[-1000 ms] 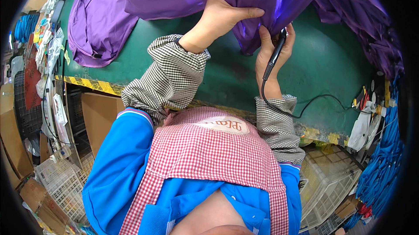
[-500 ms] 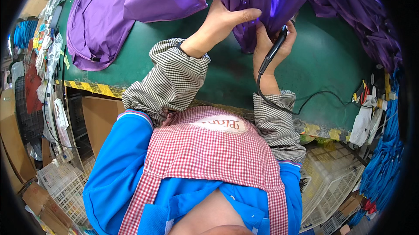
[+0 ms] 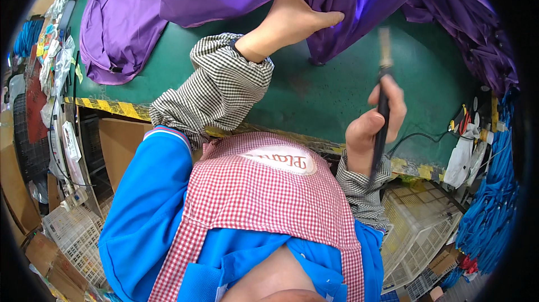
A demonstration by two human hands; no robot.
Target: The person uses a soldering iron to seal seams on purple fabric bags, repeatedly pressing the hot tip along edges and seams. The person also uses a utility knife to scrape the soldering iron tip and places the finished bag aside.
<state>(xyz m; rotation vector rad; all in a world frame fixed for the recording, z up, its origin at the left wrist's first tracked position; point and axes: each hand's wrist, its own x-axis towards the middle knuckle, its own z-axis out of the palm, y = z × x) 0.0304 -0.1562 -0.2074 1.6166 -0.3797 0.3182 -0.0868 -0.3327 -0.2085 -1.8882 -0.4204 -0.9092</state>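
My left hand [image 3: 286, 21] is closed on a purple fabric garment [image 3: 348, 4] at the top of the view, thumb outstretched along its folds; the fingertips are hidden behind the cloth. A bluish light glows on the folds, and a small bright spot shows by the fingers. My right hand [image 3: 359, 133] is near the table's front edge, apart from the cloth. It grips a black pen-shaped corded tool [image 3: 382, 105] with a pale, metallic-looking tip pointing away from me. Motion blurs the tool and fingers.
The green table [image 3: 292, 97] has a yellow-and-black taped front edge. More purple fabric lies at the left [image 3: 126, 21] and far right [image 3: 457, 21]. Small hand tools [image 3: 463, 119] and blue cords [image 3: 488, 201] hang at the right. Plastic crates [image 3: 418, 229] stand below.
My right hand has let go of the cloth and drawn back toward me with the pen-shaped tool, which now points away. The left hand keeps its hold, with the cloth shifted slightly.
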